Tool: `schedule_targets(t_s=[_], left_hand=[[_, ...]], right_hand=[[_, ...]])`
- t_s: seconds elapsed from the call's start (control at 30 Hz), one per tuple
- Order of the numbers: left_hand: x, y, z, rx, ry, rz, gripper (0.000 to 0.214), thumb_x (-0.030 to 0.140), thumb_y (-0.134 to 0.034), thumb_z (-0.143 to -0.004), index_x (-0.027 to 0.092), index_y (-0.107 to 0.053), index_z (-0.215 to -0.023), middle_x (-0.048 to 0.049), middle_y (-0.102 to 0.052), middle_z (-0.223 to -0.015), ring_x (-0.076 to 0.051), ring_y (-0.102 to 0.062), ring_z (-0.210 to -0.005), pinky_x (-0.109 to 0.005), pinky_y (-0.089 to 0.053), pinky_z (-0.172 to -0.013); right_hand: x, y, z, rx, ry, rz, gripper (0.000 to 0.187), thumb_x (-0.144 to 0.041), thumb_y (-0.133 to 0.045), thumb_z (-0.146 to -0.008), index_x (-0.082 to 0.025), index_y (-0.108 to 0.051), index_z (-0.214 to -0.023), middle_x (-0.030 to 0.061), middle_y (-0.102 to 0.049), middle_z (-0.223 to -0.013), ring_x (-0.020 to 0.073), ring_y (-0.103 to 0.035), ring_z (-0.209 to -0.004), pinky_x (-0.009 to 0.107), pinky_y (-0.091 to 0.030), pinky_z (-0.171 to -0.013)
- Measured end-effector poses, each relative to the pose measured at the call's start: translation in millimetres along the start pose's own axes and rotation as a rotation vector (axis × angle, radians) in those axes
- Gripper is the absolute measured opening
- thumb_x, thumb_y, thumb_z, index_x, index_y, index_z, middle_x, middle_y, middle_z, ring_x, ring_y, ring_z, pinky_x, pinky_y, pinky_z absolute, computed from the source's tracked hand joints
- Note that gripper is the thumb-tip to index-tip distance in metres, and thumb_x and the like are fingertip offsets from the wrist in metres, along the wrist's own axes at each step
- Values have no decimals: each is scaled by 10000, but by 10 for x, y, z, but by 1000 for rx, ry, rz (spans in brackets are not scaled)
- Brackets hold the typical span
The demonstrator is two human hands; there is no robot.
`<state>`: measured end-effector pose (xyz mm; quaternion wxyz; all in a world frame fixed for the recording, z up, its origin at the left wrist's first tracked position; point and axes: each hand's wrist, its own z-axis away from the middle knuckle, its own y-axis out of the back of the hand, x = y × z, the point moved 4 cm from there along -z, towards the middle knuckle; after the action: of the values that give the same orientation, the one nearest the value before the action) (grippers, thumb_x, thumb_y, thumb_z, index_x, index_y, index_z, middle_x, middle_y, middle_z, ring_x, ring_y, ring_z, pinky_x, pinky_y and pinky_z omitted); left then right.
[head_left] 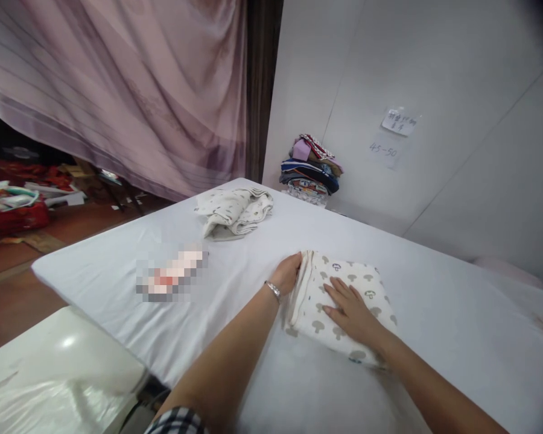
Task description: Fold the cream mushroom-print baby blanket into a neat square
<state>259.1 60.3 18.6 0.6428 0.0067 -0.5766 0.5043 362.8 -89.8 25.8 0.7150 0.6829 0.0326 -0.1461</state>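
Observation:
A folded white cloth with a beige mushroom print lies on the white-covered table in front of me. At its far left corner, my left hand grips the folded edge, and the fingertips are partly hidden behind the layers. My right hand rests flat on top of the cloth, fingers spread. A second white cloth with a small print sits loosely bunched farther back on the table. Left of my arms is a pixelated, blurred-out object that I cannot make out.
Behind the table's far edge rises a stack of folded fabrics against the grey wall, which bears handwritten paper notes. A pink curtain hangs at back left. A red basket stands on the floor.

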Motion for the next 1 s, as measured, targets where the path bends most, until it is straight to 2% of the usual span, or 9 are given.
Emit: schedule_targets(t_s=[0.1,0.17,0.3,0.43,0.53,0.67,0.8,0.9,1.0], left_hand=[[16,25,31,-81,54,48,352,462,-464,-812,154,-563,-951,-53,-646,-882,-173,-599,-804,-291,-447,-801],[40,51,37,-90,36,79,351,469,-460,-818,176,-534,-997,-44,-639,-918,-169,-598,-812,-292,-447,-797],[46,102,7,-84,23,95,368,464,-425,-840,173,-504,-1051,-51,-639,-917,-172,-600,-829,-295,-443,-801],[3,121,-49,-72,42,58,418,512,-460,-802,160,-539,-1014,-64,-647,-888,-189,-606,-827,-313,-450,-791],[3,123,-96,22,-105,-54,427,507,-541,-755,152,-566,-992,-79,-650,-913,-197,-599,-853,-326,-440,-824],[-5,128,-122,198,-298,-217,437,324,-674,-692,150,-547,-1072,-86,-640,-953,-187,-583,-897,-316,-406,-880],[-33,89,-134,158,-366,-284,513,227,-679,-684,138,-490,-1153,-100,-641,-970,-181,-594,-900,-313,-425,-865],[-34,81,-127,144,-404,-351,523,240,-709,-653,152,-518,-1131,-106,-627,-1042,-196,-580,-961,-315,-414,-891],[-33,93,-122,170,-417,-454,537,282,-738,-620,176,-549,-1112,-100,-605,-1111,-213,-555,-1020,-313,-392,-917]], right_hand=[[-91,149,-183,88,-5,-56,639,-581,-251,-871,-248,-222,-1415,24,-106,-1487,202,-57,-1360,435,-105,-1089],[-196,188,-342,157,12,-49,646,-564,-241,-879,-251,-130,-1433,12,-50,-1492,201,-23,-1361,447,-78,-1089],[-376,1,-567,124,44,37,646,-539,-191,-897,-192,-119,-1437,46,-43,-1490,203,-12,-1361,454,-55,-1087],[-408,-144,-580,111,52,101,640,-532,-135,-904,-168,-169,-1429,50,-39,-1488,193,-11,-1362,433,-48,-1089],[-398,-131,-557,111,54,116,645,-536,-125,-903,-166,-159,-1431,47,-29,-1488,193,-8,-1362,431,-51,-1089],[-411,-112,-564,104,63,120,653,-533,-130,-903,-148,-160,-1430,56,-37,-1487,200,-11,-1362,439,-45,-1090],[-425,-123,-578,139,88,71,631,-504,-210,-904,-149,-187,-1424,71,-100,-1483,211,-31,-1361,461,-55,-1088],[-372,-77,-592,165,97,-102,581,-459,-318,-883,-194,-277,-1399,64,-207,-1464,225,-127,-1351,490,-97,-1080],[-203,50,-635,216,52,-435,444,-398,-334,-875,-224,-524,-1237,55,-465,-1325,228,-382,-1242,459,-261,-1041]])
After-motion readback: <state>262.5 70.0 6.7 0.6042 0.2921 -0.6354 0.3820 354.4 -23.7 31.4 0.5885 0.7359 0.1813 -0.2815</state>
